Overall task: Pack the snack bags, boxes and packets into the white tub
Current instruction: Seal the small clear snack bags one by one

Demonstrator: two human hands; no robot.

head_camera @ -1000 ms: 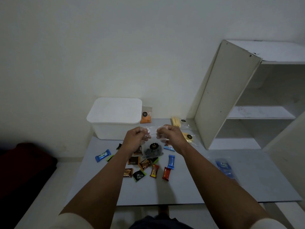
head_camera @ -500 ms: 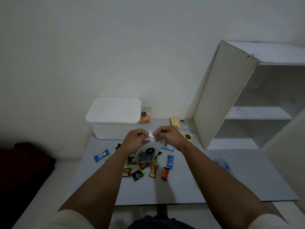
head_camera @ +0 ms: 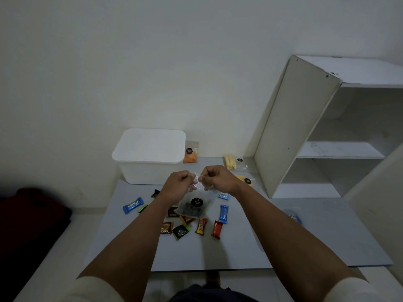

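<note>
Both hands now meeting close together at top edge of clear snack bag (head_camera: pixel 193 207), where second ago they were holding it wider apart. Left hand (head_camera: pixel 177 186) and right hand (head_camera: pixel 216 180) clenched, pinching bag mouth, bag hanging above tabletop (head_camera: pixel 239 251). Judging: mouth being sealed before packing. Bag looking transparent, dark pieces inside, round black label. White tub (head_camera: pixel 148 158) sitting at rear left, lid on. Small packets (head_camera: pixel 202 226) lying scattered beneath bag, none packed yet.

A white open shelf unit (head_camera: pixel 309 127) stands to the right beyond the fingers, a grey board (head_camera: pixel 239 253) lies beneath them, a dark red cushion (head_camera: pixel 32 214) sits far left.
</note>
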